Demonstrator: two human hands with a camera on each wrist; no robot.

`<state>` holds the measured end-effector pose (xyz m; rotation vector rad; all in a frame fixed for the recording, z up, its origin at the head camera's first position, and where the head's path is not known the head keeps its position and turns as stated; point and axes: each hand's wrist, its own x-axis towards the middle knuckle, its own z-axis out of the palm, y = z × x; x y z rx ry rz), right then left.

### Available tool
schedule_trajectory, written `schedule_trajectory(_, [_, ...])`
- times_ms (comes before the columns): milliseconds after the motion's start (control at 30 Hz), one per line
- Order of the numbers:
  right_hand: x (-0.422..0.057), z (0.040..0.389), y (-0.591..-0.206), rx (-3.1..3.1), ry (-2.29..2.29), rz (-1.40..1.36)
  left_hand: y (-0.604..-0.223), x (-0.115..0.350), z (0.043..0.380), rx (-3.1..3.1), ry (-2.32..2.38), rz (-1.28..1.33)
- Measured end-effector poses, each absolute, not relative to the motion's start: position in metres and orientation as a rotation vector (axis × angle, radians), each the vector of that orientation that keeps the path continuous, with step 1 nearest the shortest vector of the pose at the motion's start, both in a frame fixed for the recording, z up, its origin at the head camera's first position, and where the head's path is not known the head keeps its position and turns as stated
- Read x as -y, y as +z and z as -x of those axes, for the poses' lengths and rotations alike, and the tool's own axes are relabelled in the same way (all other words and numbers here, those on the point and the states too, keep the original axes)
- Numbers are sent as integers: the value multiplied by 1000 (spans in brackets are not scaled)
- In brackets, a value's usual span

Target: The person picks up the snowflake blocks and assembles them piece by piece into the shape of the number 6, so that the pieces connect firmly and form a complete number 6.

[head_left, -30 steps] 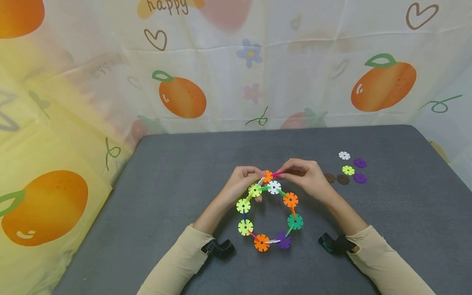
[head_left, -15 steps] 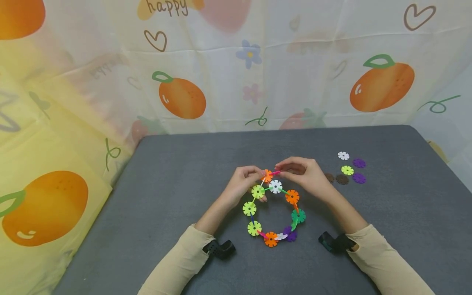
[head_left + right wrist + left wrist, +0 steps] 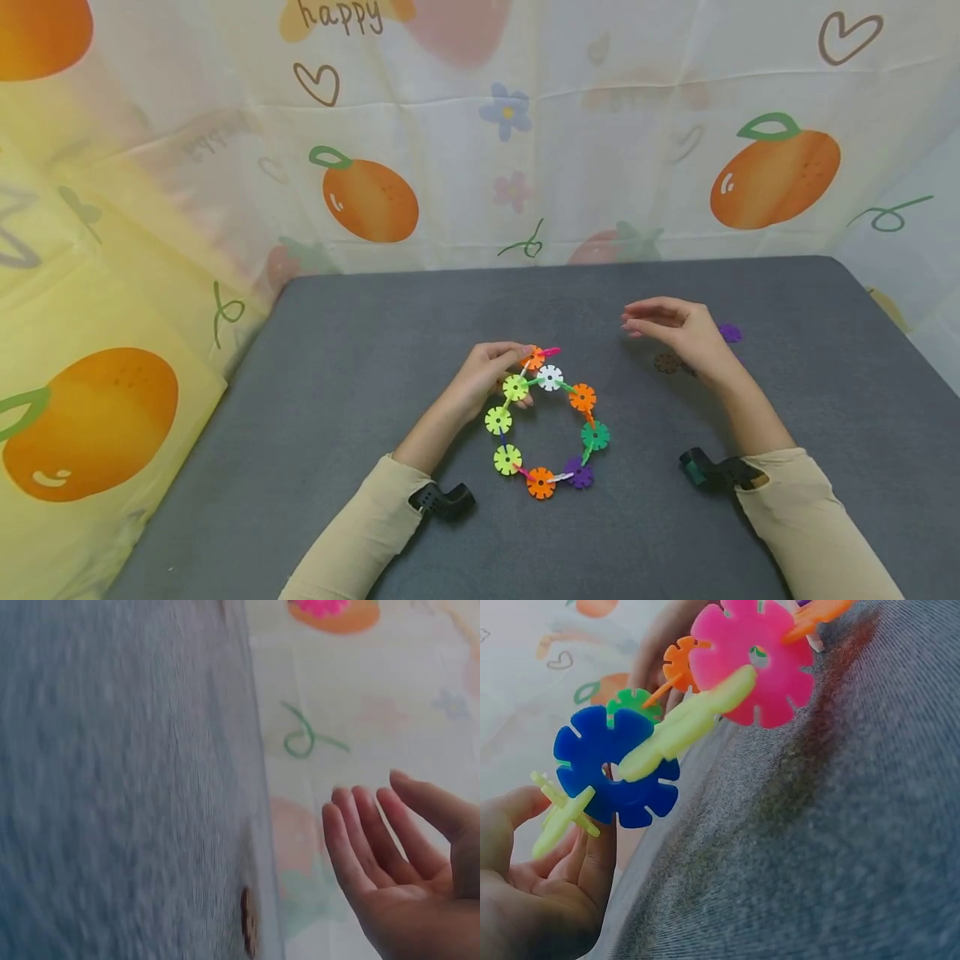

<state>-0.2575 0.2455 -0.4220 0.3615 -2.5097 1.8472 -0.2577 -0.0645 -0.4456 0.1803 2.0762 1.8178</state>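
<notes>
A ring of interlocking notched plastic discs (image 3: pixel 582 397) hangs in front of me, its discs in yellow, orange, green, purple and white, joined by others seen edge-on. My left hand (image 3: pixel 486 375) pinches it at the orange disc (image 3: pixel 534 358) at its top, where a pink disc (image 3: pixel 551 351) sticks out to the right. Close up in the left wrist view, a blue disc (image 3: pixel 592 761) and a larger-looking pink one are linked by a yellow disc (image 3: pixel 686 727). My right hand (image 3: pixel 686 329) is held over the table to the right, fingers loosely bent and holding nothing.
Loose discs lie beneath and behind my right hand: a brown disc (image 3: pixel 666 362) and a purple disc (image 3: pixel 730 333) show, others are hidden by the hand. A printed curtain (image 3: pixel 450 125) hangs behind the grey table (image 3: pixel 360 333).
My right hand has let go of the pink disc and moved right, over the loose discs. The ring stays in my left hand and has swung slightly.
</notes>
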Motion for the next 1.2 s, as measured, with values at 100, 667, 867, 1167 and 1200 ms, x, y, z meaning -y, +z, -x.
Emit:
schedule_trajectory(100, [-257, 257, -422, 2621, 1747, -287, -447, 65, 257, -1992, 1840, -183])
schedule_trajectory(667, [-295, 259, -424, 3140, 1111, -320, -447, 66, 260, -1931, 1824, -81])
schedule_trajectory(867, [-295, 258, -420, 3204, 1074, -415, -447, 66, 259, -1886, 1860, -70])
schedule_trajectory(1167, [-293, 258, -419, 3183, 1151, -408, -447, 68, 260, -1796, 1875, -131])
schedule_trajectory(1200, [-292, 258, -419, 3177, 1172, -408, -446, 68, 260, -1792, 1874, -139])
